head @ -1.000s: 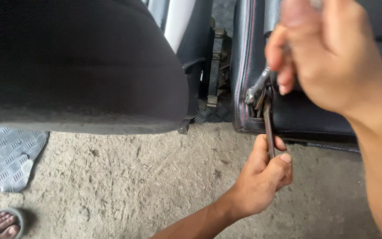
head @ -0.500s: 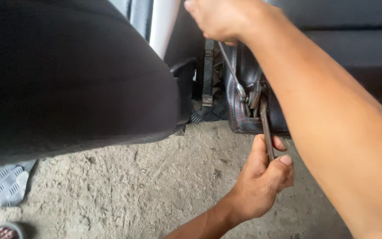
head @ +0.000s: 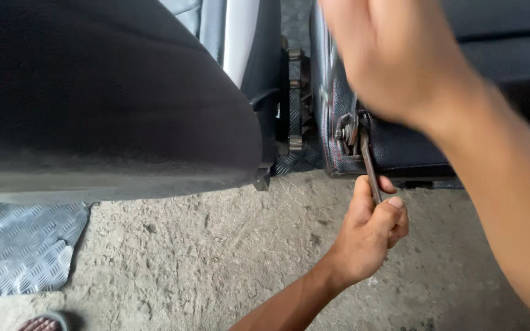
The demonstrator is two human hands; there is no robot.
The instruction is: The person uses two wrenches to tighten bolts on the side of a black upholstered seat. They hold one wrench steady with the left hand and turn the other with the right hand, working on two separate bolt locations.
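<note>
The left hand comes up from the lower edge of the view, fingers curled shut around the lower end of a slim, rusty metal wrench. The tool's shaft runs almost upright, leaning slightly left at the top, where its head sits on a bolt and bracket of dull grey steel at the lower front corner of a black leather car seat. Red stitching follows that seat's edge just left of the bracket.

The right hand crosses the upper right of the view, large and blurred, its forearm slanting down to the right edge. It hovers over the top of the bracket, close to a thin grey metal piece that shows beside the fingers; whether the fingers are closed on that piece cannot be told.

A second seat, covered in matt black fabric with a rounded edge, fills the upper left. Between the two seats stands a dark metal rail with notched links, and behind it a pale grey panel.

The floor is rough, sandy concrete with scratches. At lower left lies a sheet of silver tread plate with a raised diamond pattern, and the tip of a sandal shows at the bottom edge.
</note>
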